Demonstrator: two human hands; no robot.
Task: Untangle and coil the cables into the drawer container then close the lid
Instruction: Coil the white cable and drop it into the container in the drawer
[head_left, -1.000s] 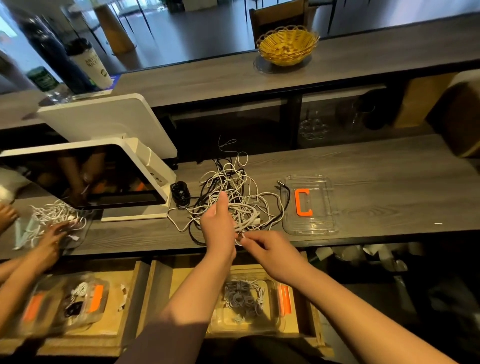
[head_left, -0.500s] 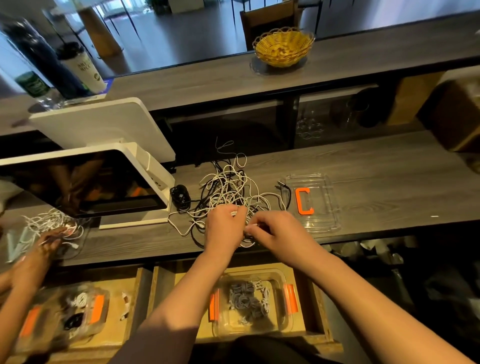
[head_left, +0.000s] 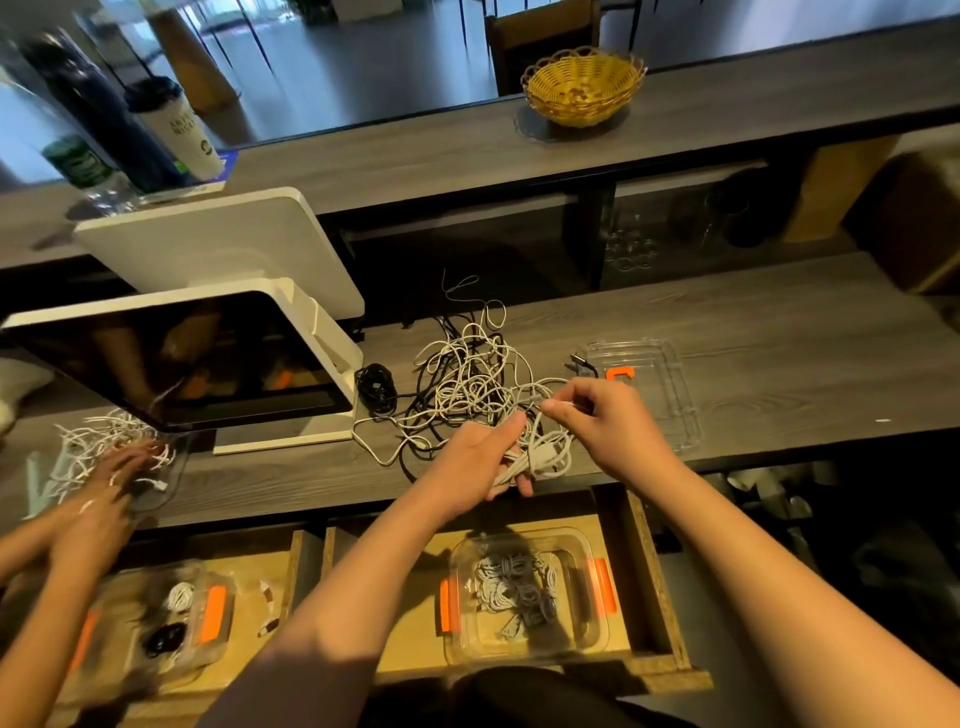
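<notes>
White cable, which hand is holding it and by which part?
The left hand grips a coiled bundle of the white cable; the right hand pinches a loose strand running out of the tangle.

Left hand (head_left: 480, 457), right hand (head_left: 613, 426) curled.

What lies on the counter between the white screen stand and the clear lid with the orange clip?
In the head view, a tangled pile of white and black cables lies there, with a small black coil beside the screen stand; the lid sits right of it.
</notes>
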